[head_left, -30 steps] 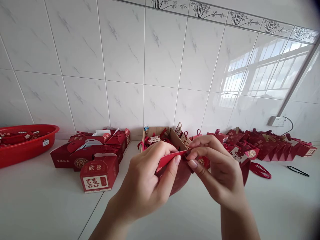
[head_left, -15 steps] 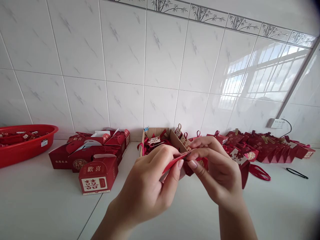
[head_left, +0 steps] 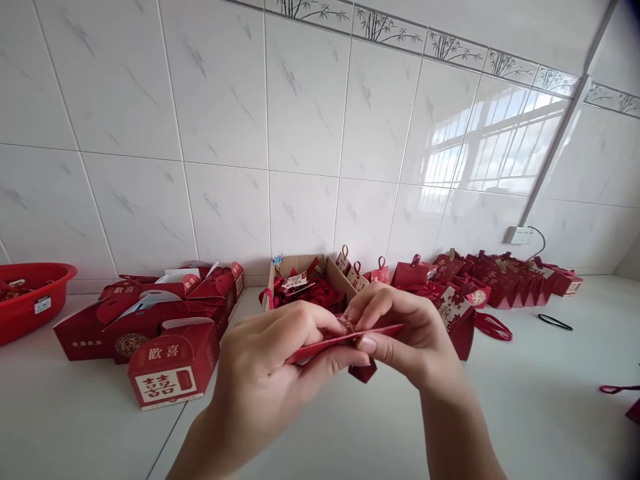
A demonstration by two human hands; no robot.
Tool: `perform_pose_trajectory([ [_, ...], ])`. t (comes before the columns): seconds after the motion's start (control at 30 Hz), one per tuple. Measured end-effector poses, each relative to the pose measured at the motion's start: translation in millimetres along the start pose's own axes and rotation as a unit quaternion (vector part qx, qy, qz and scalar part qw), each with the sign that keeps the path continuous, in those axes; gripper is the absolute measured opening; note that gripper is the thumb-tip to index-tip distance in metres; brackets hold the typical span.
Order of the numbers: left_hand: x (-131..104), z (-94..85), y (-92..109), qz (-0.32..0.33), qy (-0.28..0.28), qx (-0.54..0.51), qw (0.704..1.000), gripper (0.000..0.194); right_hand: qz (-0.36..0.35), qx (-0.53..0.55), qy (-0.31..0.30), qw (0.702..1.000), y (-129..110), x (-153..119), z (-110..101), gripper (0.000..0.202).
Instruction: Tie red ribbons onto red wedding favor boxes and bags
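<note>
Between my two hands is a flat red card (head_left: 306, 351), seen nearly edge-on above the table. My left hand (head_left: 280, 363) pinches its left part, thumb below and fingers on top. My right hand (head_left: 413, 333) has thumb and fingertips closed on its right part, close to the left fingertips. A small dark red piece (head_left: 363, 371) shows beneath the card; whether it is attached cannot be told. Behind the hands stands an open cardboard box (head_left: 343, 281) with red ribbons (head_left: 320, 293) and printed tags inside.
Red gift boxes (head_left: 173, 370) stand at the left, beside a red plastic basin (head_left: 55, 293). Along the wall at right are several red gift bags (head_left: 515, 283), with a red ribbon loop (head_left: 493, 327) and a black loop (head_left: 555, 323) before them. A wall socket (head_left: 519, 235) sits behind.
The view has turned to the right. The card has swung from slanting to nearly level, and more of it shows past my right thumb. Both hands still hold it.
</note>
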State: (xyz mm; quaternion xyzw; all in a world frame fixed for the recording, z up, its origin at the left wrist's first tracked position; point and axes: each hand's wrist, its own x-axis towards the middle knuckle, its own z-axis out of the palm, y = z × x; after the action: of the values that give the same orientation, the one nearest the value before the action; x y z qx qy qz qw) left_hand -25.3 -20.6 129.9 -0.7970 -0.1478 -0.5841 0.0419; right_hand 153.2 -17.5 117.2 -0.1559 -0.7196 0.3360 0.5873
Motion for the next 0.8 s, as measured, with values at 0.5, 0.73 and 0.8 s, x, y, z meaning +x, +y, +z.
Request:
perform_pose_trajectory([
  [0.5,0,-14.3,-10,-0.121,0.147,0.138,0.972,0.020,0.023,-0.251,-0.002,0.968,10,9,-14,0.042],
  [0.73,2,-4.2,-12,-0.152,0.195,0.126,0.961,0.019,0.047,-0.222,0.065,0.972,20,11,9,0.026],
  [0.8,1,-3.3,-15,-0.149,0.200,0.130,0.960,0.020,0.066,-0.210,0.077,0.972,23,12,12,0.023],
])
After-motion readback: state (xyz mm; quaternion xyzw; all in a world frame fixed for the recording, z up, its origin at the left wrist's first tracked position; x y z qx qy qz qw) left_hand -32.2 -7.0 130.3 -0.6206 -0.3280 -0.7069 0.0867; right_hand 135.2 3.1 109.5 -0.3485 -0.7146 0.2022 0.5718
